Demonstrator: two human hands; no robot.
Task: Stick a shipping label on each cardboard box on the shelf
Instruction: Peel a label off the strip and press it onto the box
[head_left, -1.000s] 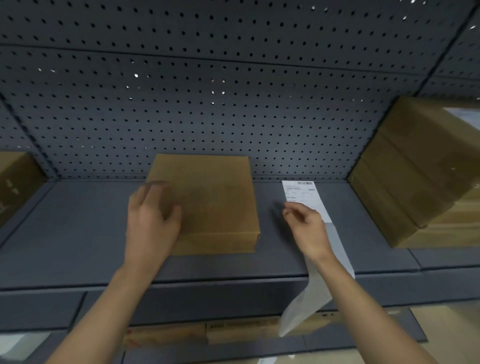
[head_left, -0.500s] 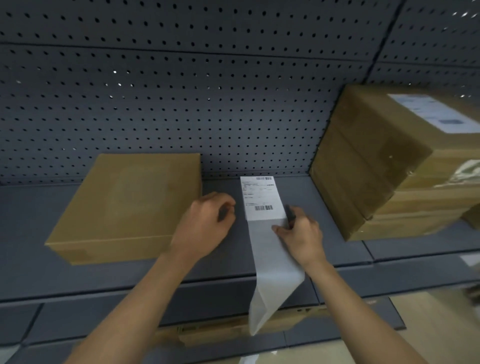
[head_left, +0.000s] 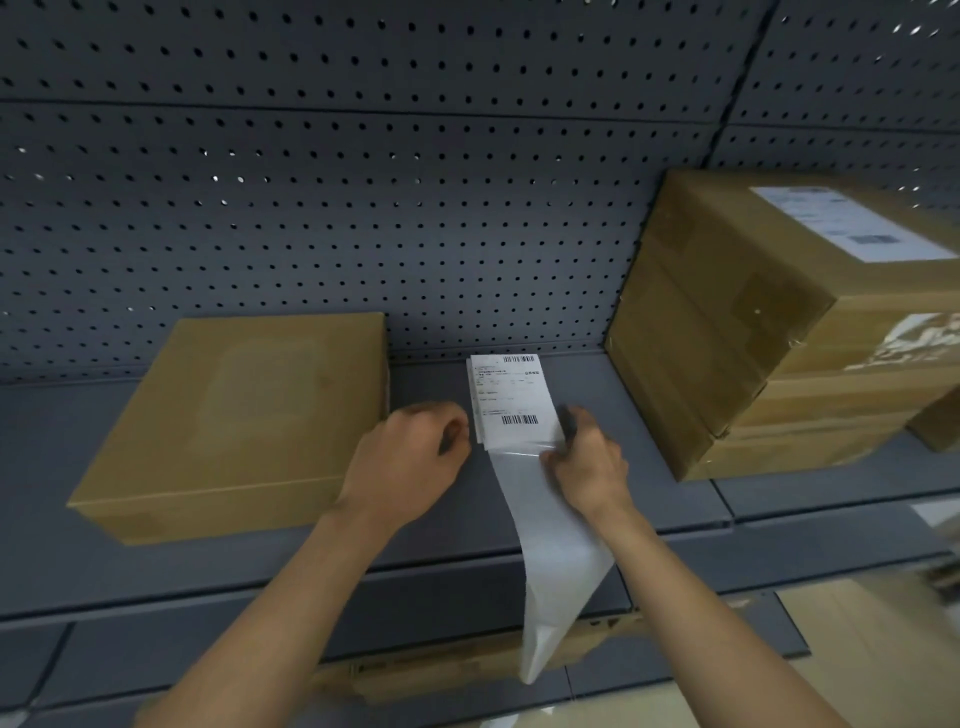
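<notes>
Shipping labels (head_left: 511, 402) lie in a small stack on the grey shelf (head_left: 156, 561), between our two hands, the top one showing barcodes at its upper and lower right. Our right hand (head_left: 584, 467) is closed in a pinch on the near right corner of the stack, where the glossy backing strip (head_left: 553, 545) begins; thumb and fingers are curled tight on the paper. Our left hand (head_left: 410, 462) sits just beside the stack's left edge with the fingers curled in toward the palm, fingertips at or very near the paper, though we cannot tell whether they actually grip it. From under our right hand the backing strip runs toward us, passes over the front lip of the shelf and hangs down in front of the lower level, its end folded to a point. To the left of our left hand rests a flat cardboard box (head_left: 244, 421), its top bare, with only a faint rectangular mark on it. Well to the right stands a taller cardboard box (head_left: 779, 332), stacked on another carton, and it carries a white label (head_left: 847, 223) on its top face. Behind everything rises the dark pegboard back wall (head_left: 363, 208) of the shelving. Below the shelf we see more brown cardboard (head_left: 415, 675), partly hidden by our forearms.
</notes>
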